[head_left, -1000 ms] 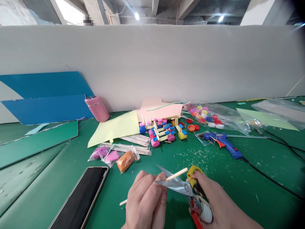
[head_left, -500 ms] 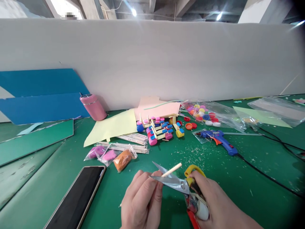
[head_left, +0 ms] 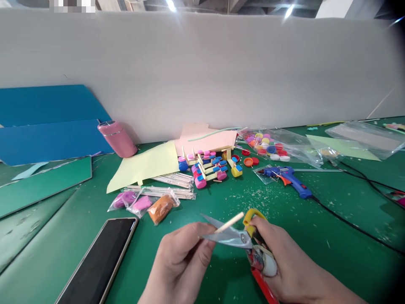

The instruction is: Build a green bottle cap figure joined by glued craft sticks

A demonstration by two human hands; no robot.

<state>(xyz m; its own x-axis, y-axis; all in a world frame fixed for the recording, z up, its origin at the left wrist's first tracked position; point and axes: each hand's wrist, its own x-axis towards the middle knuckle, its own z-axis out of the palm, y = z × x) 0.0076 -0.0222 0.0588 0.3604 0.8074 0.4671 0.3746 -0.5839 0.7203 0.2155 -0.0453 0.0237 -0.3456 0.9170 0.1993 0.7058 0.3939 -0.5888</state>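
Observation:
Between the thumb and fingers of my left hand [head_left: 182, 257] is one end of a thin pale wooden stick [head_left: 232, 222], its free end pointing up to the right. My right hand [head_left: 284, 257] is wrapped round the handles of a pair of scissors [head_left: 229, 238], one handle yellow and the other red. The scissors' blades stand apart, with the stick lying between them and the tips close to my left fingertips. Beyond my hands sits a cluster of small wooden-stick pieces with pink and blue caps [head_left: 209, 169].
A phone [head_left: 98, 261] lies at the left, near bagged orange clay [head_left: 160, 208] and bundled sticks [head_left: 164, 192]. To the right are a blue glue gun [head_left: 287, 177] with its black cord and a bag of coloured caps [head_left: 268, 145]. A pink cup [head_left: 117, 139] leans at the back.
My left hand has turned and spread lower to the left, its thumb now showing beneath the stick. The stick's free end tilts slightly further right. The scissors stay around it.

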